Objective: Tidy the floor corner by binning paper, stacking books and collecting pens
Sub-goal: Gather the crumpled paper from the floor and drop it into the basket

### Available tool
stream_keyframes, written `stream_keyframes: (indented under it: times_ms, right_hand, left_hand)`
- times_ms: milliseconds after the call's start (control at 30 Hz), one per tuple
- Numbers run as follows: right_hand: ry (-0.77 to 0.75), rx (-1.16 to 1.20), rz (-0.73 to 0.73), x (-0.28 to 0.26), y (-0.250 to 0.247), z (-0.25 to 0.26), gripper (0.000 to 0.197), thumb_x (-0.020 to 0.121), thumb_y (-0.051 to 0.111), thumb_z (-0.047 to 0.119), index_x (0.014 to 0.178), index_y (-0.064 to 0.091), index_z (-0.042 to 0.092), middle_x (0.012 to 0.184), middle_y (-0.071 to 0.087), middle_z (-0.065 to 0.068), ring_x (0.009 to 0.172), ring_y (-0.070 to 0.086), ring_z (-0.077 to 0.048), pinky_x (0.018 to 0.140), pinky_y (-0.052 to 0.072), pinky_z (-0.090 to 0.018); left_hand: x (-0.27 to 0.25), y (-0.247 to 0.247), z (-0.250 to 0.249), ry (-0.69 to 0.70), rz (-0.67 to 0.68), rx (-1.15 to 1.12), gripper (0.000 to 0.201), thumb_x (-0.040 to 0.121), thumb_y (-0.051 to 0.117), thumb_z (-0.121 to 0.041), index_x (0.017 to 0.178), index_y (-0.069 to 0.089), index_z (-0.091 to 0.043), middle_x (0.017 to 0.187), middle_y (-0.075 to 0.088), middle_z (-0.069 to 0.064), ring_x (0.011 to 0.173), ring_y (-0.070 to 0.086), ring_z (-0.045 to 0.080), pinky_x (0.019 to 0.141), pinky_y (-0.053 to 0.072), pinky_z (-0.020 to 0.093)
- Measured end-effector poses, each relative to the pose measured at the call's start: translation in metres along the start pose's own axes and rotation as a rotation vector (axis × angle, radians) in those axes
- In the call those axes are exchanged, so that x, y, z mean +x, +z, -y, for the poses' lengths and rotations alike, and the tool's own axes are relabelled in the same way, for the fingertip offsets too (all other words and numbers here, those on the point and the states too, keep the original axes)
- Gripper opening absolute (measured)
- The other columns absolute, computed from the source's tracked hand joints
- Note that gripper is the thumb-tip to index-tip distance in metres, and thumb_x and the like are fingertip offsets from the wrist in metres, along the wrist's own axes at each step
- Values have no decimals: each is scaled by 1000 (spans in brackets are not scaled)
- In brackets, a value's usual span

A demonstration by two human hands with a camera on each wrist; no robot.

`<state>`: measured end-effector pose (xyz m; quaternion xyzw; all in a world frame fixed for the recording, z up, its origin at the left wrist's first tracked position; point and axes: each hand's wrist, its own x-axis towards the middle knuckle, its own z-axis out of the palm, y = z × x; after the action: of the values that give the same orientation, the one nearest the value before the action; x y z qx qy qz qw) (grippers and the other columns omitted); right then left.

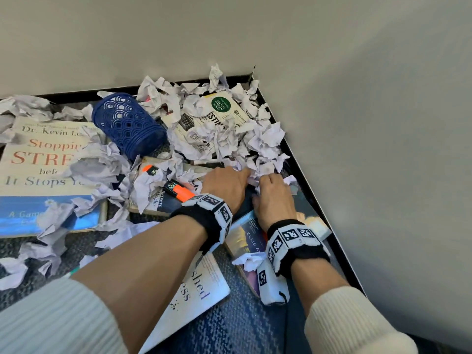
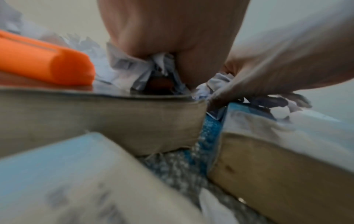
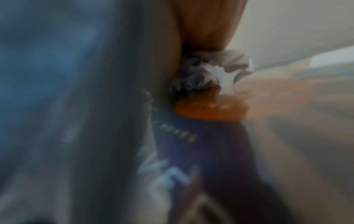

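Note:
Crumpled paper (image 1: 258,146) is heaped in the floor corner over several books. My left hand (image 1: 237,176) and my right hand (image 1: 272,182) are side by side at the near edge of the heap, each with its fingers curled into paper. In the left wrist view my left hand (image 2: 162,45) pinches a wad of crumpled paper (image 2: 151,65) above a book's page edge (image 2: 114,115), with my right hand (image 2: 268,68) close beside it. The right wrist view is blurred; crumpled paper (image 3: 206,71) shows under my fingers. An orange highlighter (image 1: 181,191) lies on a book left of my left wrist.
A blue lattice pen holder (image 1: 127,123) lies on its side. A large book (image 1: 43,159) sits at the left, a white book (image 1: 201,290) under my left forearm, a dark book (image 1: 250,233) under my right wrist. Walls (image 1: 370,123) close the corner at the back and right. Loose paper (image 1: 46,249) litters the carpet.

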<state>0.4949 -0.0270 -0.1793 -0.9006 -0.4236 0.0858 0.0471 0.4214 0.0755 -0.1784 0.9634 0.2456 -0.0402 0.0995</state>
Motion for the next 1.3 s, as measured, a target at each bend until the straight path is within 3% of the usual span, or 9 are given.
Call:
stream_keyframes:
  times_ms: [100,267,533,700,800,933,1000,1167,1300]
  right_hand:
    - [38,10,-20,-2,-1,2,27,85,55,3,112,52,0,115,53,-20,103,54,-39,82,41,-42]
    - [112,294,-95,-12,-11,-16,24,83,54,1,107,51,4,106,56,-18,96,54,-34,76,36,-33]
    - [283,758,-371,-61,-51,0,39,74,52,16,110,61,26,93,66,1,82,59,-17,80,47,-28]
    - [359,698,-348,-94,-72,13,41,70,45,25,106,63,24,98,68,-5,92,62,-26,87,52,-40]
    - [361,558,-282,-121,-96,23,39,69,40,29,97,67,22,88,69,-11,84,65,-33,80,55,-45]
    - [296,304,-279,-169,-158,40,36,69,39,24,80,70,10,81,68,-15,85,61,-33,75,51,-36]
    - [283,205,-268,-192,-191,44,25,76,46,18,77,69,6,82,69,-17,86,61,-35,74,51,-38]
    - [326,116,-317,-278,-271,47,19,79,50,13,68,64,7,73,67,-13,73,63,-31,66,53,-37]
    - [445,157,-294,-361,-314,35,21,78,53,10,58,59,13,58,62,-1,58,57,-15,50,40,-20]
  left_hand:
    - [-3,1,5,-13,-10,-111,28,101,37,-33,121,51,-19,96,65,14,91,61,37,66,40,36]
    - [-12,-9,15,-66,-63,-374,25,101,36,-32,90,47,-12,91,63,19,87,58,37,65,36,35]
    - [-37,-40,4,17,-109,-421,28,103,33,-33,84,45,-16,84,62,16,81,56,34,67,33,34]
    - [-62,-69,-16,161,-106,-403,33,99,41,-36,88,67,-18,87,67,15,89,60,35,68,37,33]
    - [-80,-99,-27,216,-86,-342,27,89,50,-34,68,52,-17,72,54,12,85,60,35,64,36,31]
    - [-115,-148,-62,391,-18,-316,37,90,54,-44,77,63,-10,78,59,16,81,58,35,68,43,32]
    - [-131,-171,-80,463,34,-335,35,89,56,-38,65,58,-12,71,59,10,79,61,33,63,41,30]
    - [-177,-226,-131,710,96,-490,33,82,58,-26,51,53,-20,39,53,-11,45,50,5,51,34,23]
    - [-228,-251,-182,891,97,-598,35,79,62,-22,48,48,-15,41,43,0,41,37,10,43,28,22]
